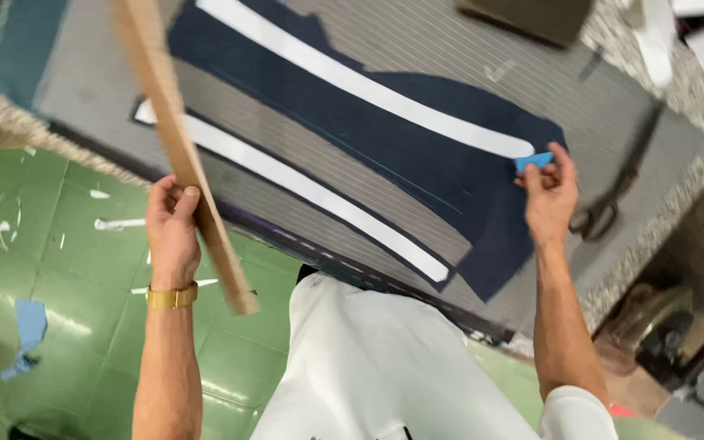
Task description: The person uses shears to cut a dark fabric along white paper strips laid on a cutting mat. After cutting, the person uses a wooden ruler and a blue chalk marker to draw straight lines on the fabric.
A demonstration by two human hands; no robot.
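Observation:
My left hand (pixel 173 228) grips a long flat wooden ruler (pixel 174 138) that slants up across the left side of the table, lifted off the cloth. My right hand (pixel 549 191) pinches a small blue piece of tailor's chalk (pixel 534 161) at the right end of a dark navy fabric piece (pixel 401 147). Two curved white strips (pixel 368 85) (pixel 311 191) lie on the navy pieces, which are spread over grey pinstriped cloth (pixel 466 49). A gold watch sits on my left wrist.
Black scissors (pixel 613 191) lie on the table to the right of my right hand. A dark flat object (pixel 531 16) rests at the far edge. Below the table is a green tiled floor (pixel 59 269) with white and blue scraps.

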